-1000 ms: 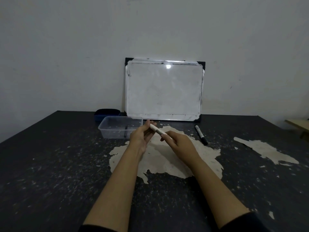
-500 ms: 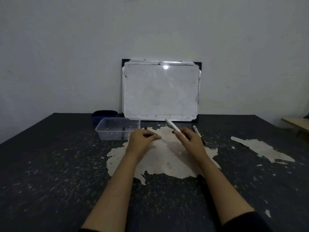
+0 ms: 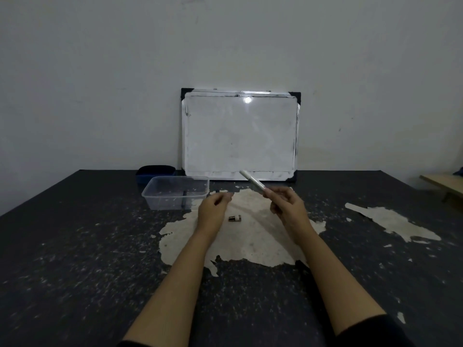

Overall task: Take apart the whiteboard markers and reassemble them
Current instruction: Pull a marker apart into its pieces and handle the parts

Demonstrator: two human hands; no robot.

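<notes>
My right hand [image 3: 288,209] is closed around the lower end of a white marker barrel [image 3: 251,181], which points up and to the left, above the table in front of the whiteboard [image 3: 240,136]. A small dark marker piece [image 3: 235,218] lies on the pale worn patch [image 3: 250,244] of the table between my hands. My left hand [image 3: 213,209] hovers just left of that piece, fingers loosely curled and holding nothing. The second marker behind my right hand is hidden.
A clear plastic container [image 3: 160,204] stands at the back left with a dark stick-like part [image 3: 184,197] inside. A dark blue box [image 3: 155,171] sits behind it. The whiteboard leans on the wall. A wooden ledge [image 3: 443,182] shows at the far right.
My hands have pulled apart. The right hand kept the white barrel and lifted it to the right. The left hand let go of a small dark piece, which now lies on the table.
</notes>
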